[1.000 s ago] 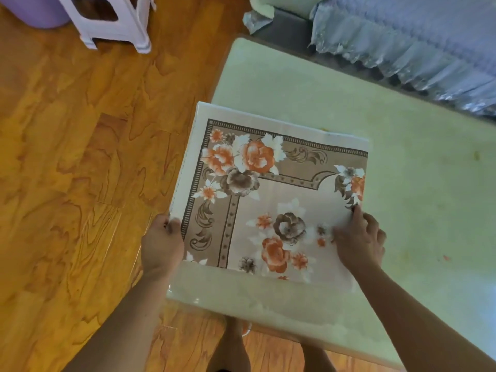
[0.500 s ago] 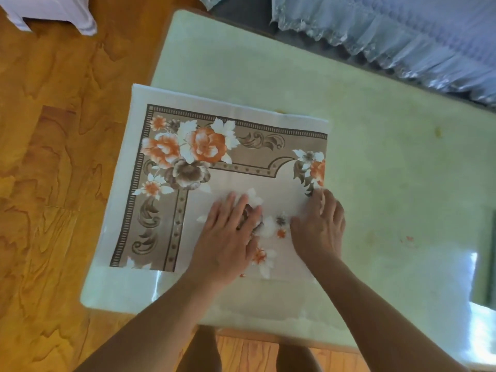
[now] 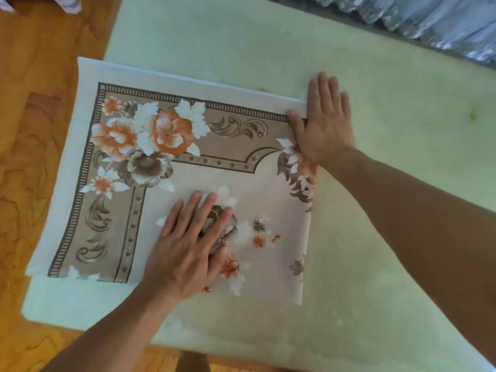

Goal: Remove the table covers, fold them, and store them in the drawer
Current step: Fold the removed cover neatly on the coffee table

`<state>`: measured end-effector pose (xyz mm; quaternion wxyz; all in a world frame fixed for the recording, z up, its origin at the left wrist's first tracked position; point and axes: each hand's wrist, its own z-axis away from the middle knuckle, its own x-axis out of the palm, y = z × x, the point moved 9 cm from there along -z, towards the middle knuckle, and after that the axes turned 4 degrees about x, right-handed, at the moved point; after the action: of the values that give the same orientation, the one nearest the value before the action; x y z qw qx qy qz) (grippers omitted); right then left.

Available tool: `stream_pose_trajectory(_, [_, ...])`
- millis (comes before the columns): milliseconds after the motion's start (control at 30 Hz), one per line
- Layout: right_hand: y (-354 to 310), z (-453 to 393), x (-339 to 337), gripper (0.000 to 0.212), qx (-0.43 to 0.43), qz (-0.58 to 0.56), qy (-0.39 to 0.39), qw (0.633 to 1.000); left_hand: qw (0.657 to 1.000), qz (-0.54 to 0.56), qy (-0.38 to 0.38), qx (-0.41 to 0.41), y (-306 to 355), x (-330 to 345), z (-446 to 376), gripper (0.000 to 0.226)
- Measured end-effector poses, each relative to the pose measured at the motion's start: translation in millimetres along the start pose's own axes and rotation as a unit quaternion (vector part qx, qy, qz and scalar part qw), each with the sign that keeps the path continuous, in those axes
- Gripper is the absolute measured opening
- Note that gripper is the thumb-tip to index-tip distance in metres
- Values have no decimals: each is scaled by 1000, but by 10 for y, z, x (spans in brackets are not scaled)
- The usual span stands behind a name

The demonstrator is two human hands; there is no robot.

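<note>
The folded table cover (image 3: 171,181) lies flat on the pale green surface (image 3: 389,210), its left margin overhanging the surface edge above the wooden floor (image 3: 35,146). The left hand (image 3: 188,248) rests palm-down on the cover's near-centre, its grip released, fingers straight and spread. The right hand (image 3: 326,122) lies flat, grip likewise released, with the thumb on the cover's far right corner and the fingers on the bare surface just past that edge. Neither hand is grasping anything.

Judgement: the step in hand is pressing the fold flat before the next fold. To do it well, the left palm should anchor the layers while the right smooths along the right-hand edge from the far corner toward the near one, pushing trapped air out. Layers should be squared at that edge before any further fold. The overhanging margin left of the left hand could drag the cover off; drawing it further onto the surface would be prudent.

Surroundings: beyond the right hand, a ruffled grey-blue fabric (image 3: 434,20) runs along the far side of the surface. No drawer is in view. Nothing lies on the surface to the right of the hands to obstruct folding.
</note>
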<state>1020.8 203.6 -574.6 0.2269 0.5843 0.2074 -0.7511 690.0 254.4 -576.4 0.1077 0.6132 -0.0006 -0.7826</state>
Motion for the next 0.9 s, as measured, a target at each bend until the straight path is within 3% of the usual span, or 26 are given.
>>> stream_pose_trajectory(100, [-225, 413, -49, 74, -37, 25, 35, 998, 1000, -15, -13, -6, -7, -5, -13, 72])
stream_pose_trajectory(200, [-648, 1698, 325, 70, -189, 10, -19, 982, 1000, -6, -22, -11, 8, -8, -16, 71])
stream_pose_trajectory(300, [-558, 2758, 591, 68, -212, -21, -56, 975, 1000, 4, -14, -4, 17, -27, -14, 71])
stream_pose_trajectory(400, [-232, 2918, 648, 69, -146, -14, -68, 987, 1000, 5, -11, 1, 18, -28, -2, 72])
stream_pose_trajectory(500, [38, 2836, 551, 75, 30, -74, -61, 995, 1000, 14, -6, 4, 11, -27, 4, 72])
stream_pose_trajectory(533, [92, 2845, 495, 77, 112, -140, -51, 982, 1000, 18, -4, 3, 12, -25, 5, 71])
stream_pose_trajectory(600, [65, 2863, 379, 75, 248, -307, -28, 918, 1000, 19, -10, -1, 4, -10, 3, 69])
stream_pose_trajectory(667, [-22, 2819, 357, 71, 325, -419, -13, 848, 1000, 18, -20, -6, 13, 7, 4, 68])
stream_pose_trajectory(733, [17, 2731, 367, 66, 387, -459, -13, 799, 999, 17, -30, -3, 25, 22, -1, 66])
stream_pose_trajectory(800, [62, 2626, 391, 43, 416, -488, -57, 765, 999, 16, -45, -1, 28, 0, 2, 65])
stream_pose_trajectory(867, [-20, 2527, 354, 18, 387, -506, -135, 759, 998, 30, -54, -17, 40, -88, 21, 66])
stream_pose_trajectory(900, [-39, 2510, 306, 16, 376, -505, -155, 762, 997, 48, -54, -24, 87, -154, 44, 66])
